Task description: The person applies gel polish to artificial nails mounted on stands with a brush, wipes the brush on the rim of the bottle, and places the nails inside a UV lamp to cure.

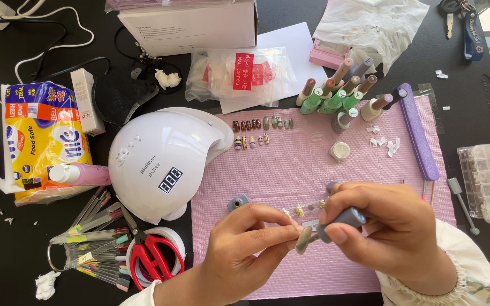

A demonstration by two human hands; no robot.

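Worktop (483, 102): carrying a pink mat (290, 170).
Lamp (163, 161): white dome sitting at the mat's left edge.
Right hand (395, 229): closing around a grey brush cap (341, 220).
Left hand (245, 243): pinching a pale nail tip (303, 239), possibly stick-mounted, over the mat's near edge.

From my hands, the pink mat (313, 164) lies bare toward twelve o'clock, up to the rows of nail tips (262, 123). At one o'clock a small glitter jar (340, 151) stands in the way, with the cluster of polish bottles (341, 93) behind it. The purple nail file (418, 133) fences off two o'clock. At ten o'clock the white nail lamp (163, 161) blocks passage; red scissors (153, 255) crowd nine o'clock.
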